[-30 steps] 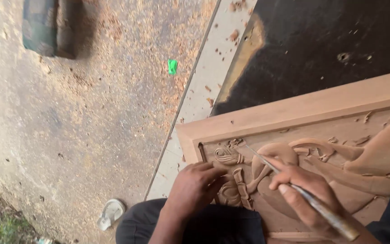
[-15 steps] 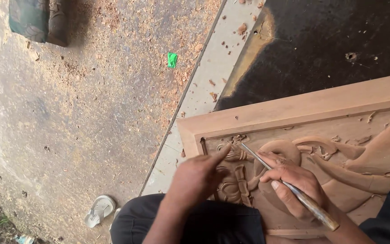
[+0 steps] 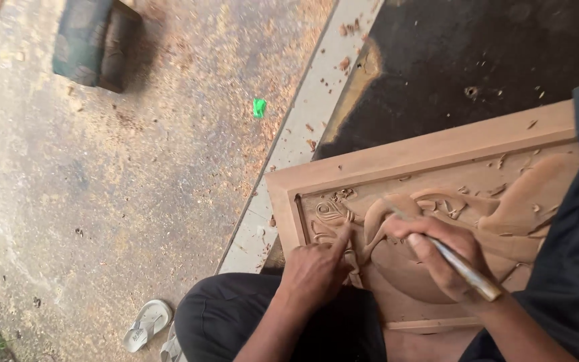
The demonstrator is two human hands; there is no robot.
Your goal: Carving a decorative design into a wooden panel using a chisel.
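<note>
A carved reddish-brown wooden panel with a raised frame and relief figures lies in front of me, partly on my lap. My right hand grips a thin metal carving chisel, its tip resting on the relief near the panel's left part. My left hand rests on the carving at the lower left, one finger stretched up to the scrollwork beside the chisel tip. A dark sleeve covers the panel's right side.
Sawdust and wood chips are scattered over the concrete floor and a pale strip. A dark mat lies behind the panel. A green scrap, a dark cushion and a pale sandal lie about.
The view has shifted slightly. My left hand's finger has stretched up to the scrollwork, and the chisel has moved a little on the relief.
</note>
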